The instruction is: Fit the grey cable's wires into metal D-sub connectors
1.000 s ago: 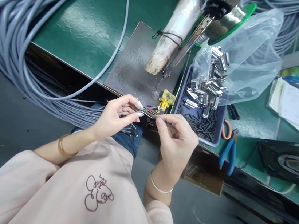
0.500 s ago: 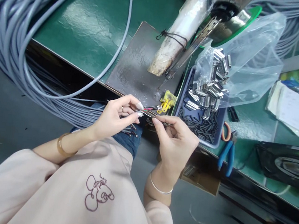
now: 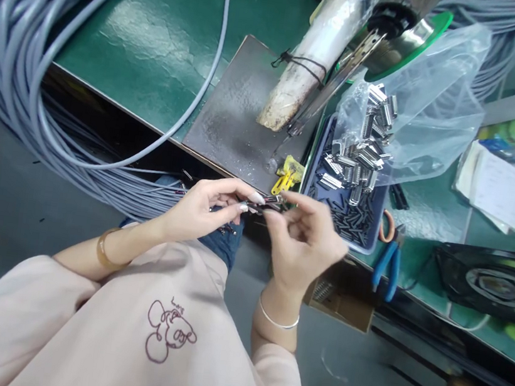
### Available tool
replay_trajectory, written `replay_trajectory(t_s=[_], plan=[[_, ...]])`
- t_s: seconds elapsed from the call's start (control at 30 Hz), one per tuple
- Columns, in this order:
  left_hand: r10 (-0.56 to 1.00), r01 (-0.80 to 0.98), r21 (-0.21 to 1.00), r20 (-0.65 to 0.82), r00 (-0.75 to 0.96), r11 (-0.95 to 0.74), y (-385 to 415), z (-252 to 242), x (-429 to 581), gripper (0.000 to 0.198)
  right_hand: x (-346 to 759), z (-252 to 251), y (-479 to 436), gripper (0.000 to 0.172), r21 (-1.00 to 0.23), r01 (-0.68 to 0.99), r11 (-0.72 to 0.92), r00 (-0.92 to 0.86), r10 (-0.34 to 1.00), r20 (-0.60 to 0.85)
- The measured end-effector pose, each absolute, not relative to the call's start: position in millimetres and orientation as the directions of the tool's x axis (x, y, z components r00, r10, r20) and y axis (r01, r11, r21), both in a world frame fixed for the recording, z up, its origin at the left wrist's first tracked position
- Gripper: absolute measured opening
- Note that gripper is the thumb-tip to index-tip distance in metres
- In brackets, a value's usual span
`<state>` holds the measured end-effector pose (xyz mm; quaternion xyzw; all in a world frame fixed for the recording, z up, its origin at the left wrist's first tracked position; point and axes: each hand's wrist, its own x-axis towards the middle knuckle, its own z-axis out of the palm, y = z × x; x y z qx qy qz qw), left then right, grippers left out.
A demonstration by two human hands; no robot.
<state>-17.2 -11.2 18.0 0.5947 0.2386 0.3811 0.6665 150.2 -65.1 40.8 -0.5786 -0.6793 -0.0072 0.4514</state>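
Note:
My left hand (image 3: 203, 208) pinches a bundle of thin coloured wires (image 3: 263, 204) between thumb and fingertips, just below the bench edge. My right hand (image 3: 306, 237), slightly blurred, meets it from the right with its fingers pinched on the wire ends. Both hands hover over my lap, close to the yellow clip (image 3: 287, 175) on the dark metal plate (image 3: 242, 112). What the right fingers hold beyond the wires is too small to make out.
A thick coil of grey cable (image 3: 16, 41) fills the left. A blue tray (image 3: 344, 214) of small black tubes sits right of the plate, under a clear bag of metal connectors (image 3: 369, 138). A soldering iron stand (image 3: 310, 61), blue pliers (image 3: 388, 264) and a fan (image 3: 501, 285) lie nearby.
My right hand has risen and shifted left to close on the wire ends; my left thumb has stretched out along the bundle. The wires now sit lower, off the yellow clip.

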Motion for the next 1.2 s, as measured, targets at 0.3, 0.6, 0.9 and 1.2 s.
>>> replay_trajectory(t_s=[0.3,0.6,0.9,1.2], plan=[[0.835,-0.271,0.951,0.268,0.481,-0.149,-9,23,-12,0.008,158,47,-62,0.012,-0.64,0.702,0.313,0.111,0.839,0.532],[0.882,-0.299,0.952,0.086,0.463,0.064,3,25,-11,0.012,153,34,-60,0.022,-0.269,0.847,0.459,-0.156,0.698,0.699],[0.922,-0.257,0.961,0.185,0.34,-0.098,6,18,-7,0.01,158,33,-62,0.032,-0.533,0.677,0.507,0.157,0.608,0.778],[0.903,-0.299,0.954,0.134,0.408,-0.006,7,18,-3,0.014,157,40,-51,0.022,-0.255,0.852,0.458,-0.152,0.681,0.716]])
